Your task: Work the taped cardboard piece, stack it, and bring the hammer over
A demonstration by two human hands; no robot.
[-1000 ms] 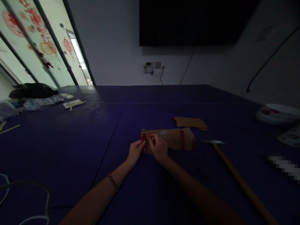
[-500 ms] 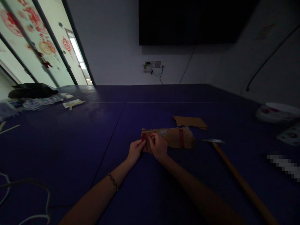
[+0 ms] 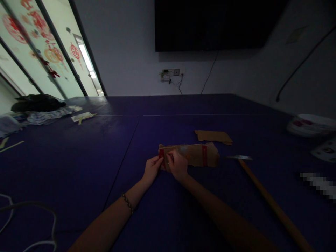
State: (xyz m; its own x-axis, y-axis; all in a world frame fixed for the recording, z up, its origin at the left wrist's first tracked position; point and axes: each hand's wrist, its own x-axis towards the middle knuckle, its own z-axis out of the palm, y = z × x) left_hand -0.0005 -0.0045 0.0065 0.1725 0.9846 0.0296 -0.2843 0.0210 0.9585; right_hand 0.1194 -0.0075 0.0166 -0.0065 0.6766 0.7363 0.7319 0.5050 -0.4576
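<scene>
A torn brown cardboard piece (image 3: 195, 155) with a red band near each end lies on the dark blue table (image 3: 118, 140). My left hand (image 3: 152, 169) pinches its left end, at the red band. Just to the right, my right hand (image 3: 177, 164) rests over the cardboard, its thumb and fingertips pressed together close to the same band. Whatever those fingertips hold is too small to make out. Behind lies a smaller flat cardboard piece (image 3: 214, 136). A hammer (image 3: 270, 199) with a wooden handle lies to the right, its metal head near the cardboard's right end.
White cables (image 3: 54, 227) curl at the front left. Dark cloth (image 3: 38, 102), a white packet (image 3: 82, 117) and thin strips (image 3: 13, 146) lie on the left. A patterned bowl (image 3: 311, 125) stands at the right edge. A black screen (image 3: 217, 24) hangs on the wall.
The right part of the banded cardboard has shifted very slightly to the right. Both hands keep nearly the same place and grip.
</scene>
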